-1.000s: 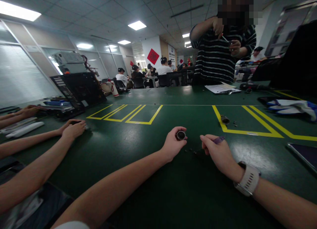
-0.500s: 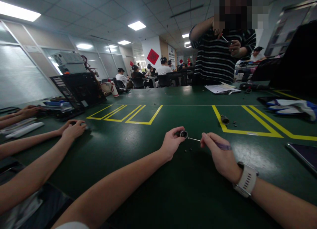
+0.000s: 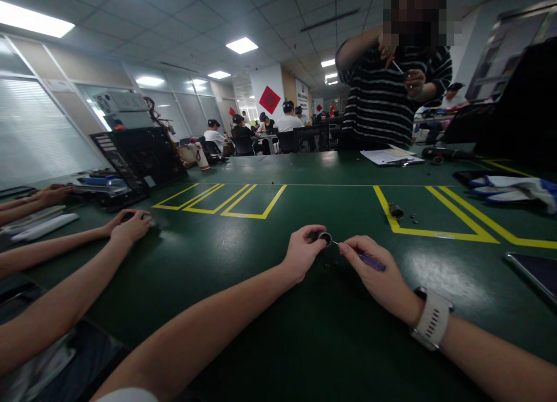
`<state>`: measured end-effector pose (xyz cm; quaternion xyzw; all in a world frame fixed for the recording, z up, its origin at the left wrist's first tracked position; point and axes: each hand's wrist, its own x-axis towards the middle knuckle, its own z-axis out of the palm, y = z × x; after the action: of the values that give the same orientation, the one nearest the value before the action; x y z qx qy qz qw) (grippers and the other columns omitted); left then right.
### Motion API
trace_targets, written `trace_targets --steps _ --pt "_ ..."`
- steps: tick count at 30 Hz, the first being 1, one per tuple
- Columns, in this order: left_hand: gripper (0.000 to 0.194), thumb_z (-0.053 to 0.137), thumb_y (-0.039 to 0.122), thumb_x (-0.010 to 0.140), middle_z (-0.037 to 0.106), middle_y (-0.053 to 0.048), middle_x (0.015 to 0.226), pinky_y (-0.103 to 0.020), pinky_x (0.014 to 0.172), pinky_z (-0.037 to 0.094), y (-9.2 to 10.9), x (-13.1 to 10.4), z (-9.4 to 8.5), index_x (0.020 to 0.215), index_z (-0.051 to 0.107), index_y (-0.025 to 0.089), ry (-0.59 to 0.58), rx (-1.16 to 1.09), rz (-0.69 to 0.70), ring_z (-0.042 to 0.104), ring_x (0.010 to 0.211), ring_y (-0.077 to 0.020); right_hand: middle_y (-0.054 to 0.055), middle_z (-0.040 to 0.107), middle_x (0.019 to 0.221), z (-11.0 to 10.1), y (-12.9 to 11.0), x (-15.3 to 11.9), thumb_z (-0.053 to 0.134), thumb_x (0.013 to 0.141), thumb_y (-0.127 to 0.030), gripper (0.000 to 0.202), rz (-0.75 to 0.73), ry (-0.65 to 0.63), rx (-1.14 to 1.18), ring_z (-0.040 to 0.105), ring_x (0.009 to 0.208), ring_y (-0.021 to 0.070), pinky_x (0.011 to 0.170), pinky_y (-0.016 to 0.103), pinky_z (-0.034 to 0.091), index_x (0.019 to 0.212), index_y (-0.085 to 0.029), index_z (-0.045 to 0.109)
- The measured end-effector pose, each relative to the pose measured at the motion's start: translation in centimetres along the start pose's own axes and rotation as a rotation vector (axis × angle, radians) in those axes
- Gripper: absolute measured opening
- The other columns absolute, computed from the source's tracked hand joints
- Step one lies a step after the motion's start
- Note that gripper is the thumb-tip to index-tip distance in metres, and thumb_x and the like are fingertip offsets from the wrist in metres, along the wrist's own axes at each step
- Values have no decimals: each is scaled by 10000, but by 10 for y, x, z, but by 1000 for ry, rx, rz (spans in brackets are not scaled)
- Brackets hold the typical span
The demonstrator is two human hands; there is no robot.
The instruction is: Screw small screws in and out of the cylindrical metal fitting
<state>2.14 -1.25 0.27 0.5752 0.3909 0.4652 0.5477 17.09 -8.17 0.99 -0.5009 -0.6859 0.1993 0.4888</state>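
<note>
My left hand point(image 3: 303, 251) is closed around a small round metal part point(image 3: 325, 238), its open end facing right. In my right hand point(image 3: 375, 268) is a screwdriver with a purple handle point(image 3: 372, 262); its thin shaft points left and the tip is at the opening of the metal part. Whether the tip touches anything inside is too small to tell. Two tiny dark pieces point(image 3: 331, 264) lie on the green table point(image 3: 270, 344) just below the hands. Another metal cylinder point(image 3: 395, 210) rests by the yellow tape, with small pieces point(image 3: 413, 218) beside it.
A phone-like device point(image 3: 533, 277) lies at the right edge, below blue-white gloves point(image 3: 513, 188). Papers point(image 3: 389, 156) are at the far side, before a person in a striped shirt point(image 3: 378, 100). Another person's hands point(image 3: 130, 227) work at the left, near a black computer case point(image 3: 139, 158).
My right hand has moved left, bringing the screwdriver tip up to the opening of the metal part. More of the purple handle shows. My left hand has barely shifted.
</note>
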Motion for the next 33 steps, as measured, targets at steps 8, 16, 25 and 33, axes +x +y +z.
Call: trace_targets --steps 8,16,25,33 --pt "246 622 78 697 666 -75 891 -308 762 525 -6 3 -2 937 650 127 31 15 17 635 800 -153 22 583 780 -1 -2 -2 474 875 -326 189 -40 -37 -27 543 743 171 660 316 440 786 -212 596" --pt "252 604 44 701 676 -67 862 -278 722 534 -2 1 0 935 655 122 37 53 13 644 752 -139 21 590 780 1 -1 -2 479 874 -284 159 -115 -31 -82 537 749 171 661 314 433 783 -211 587" --pt "261 606 16 671 675 -48 783 -258 695 524 1 0 3 908 660 112 93 57 2 638 675 -121 32 598 804 1 -3 -4 477 880 -247 124 -207 -47 -140 538 776 175 708 333 436 806 -206 567" --pt "265 610 27 665 678 -54 804 -257 690 522 1 0 3 909 664 116 86 59 -5 636 687 -126 39 609 834 0 -7 -6 464 881 -237 128 -218 -115 -266 553 790 180 710 344 443 841 -201 580"
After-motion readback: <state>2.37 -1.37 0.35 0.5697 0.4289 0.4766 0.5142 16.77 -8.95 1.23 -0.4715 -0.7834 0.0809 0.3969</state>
